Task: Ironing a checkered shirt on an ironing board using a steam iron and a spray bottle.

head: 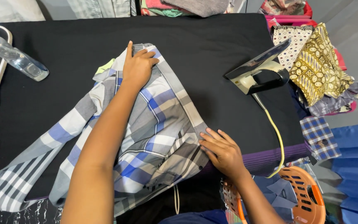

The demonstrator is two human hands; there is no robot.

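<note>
Plaid shirt point(146, 137) lies spread on the black tabletop point(63, 45), its long axis running from the collar end far from us to the hem near our body, one sleeve trailing off leftward. Our left hand point(137, 66) presses flat, fingers loosely curled, on the far end of the shirt; our right hand point(222, 151) rests open on its right edge, gripping nothing. The iron point(260, 74) stands right of the shirt, and its yellow cord point(276, 132) could, we judge, snag our right hand and tip it.
</note>
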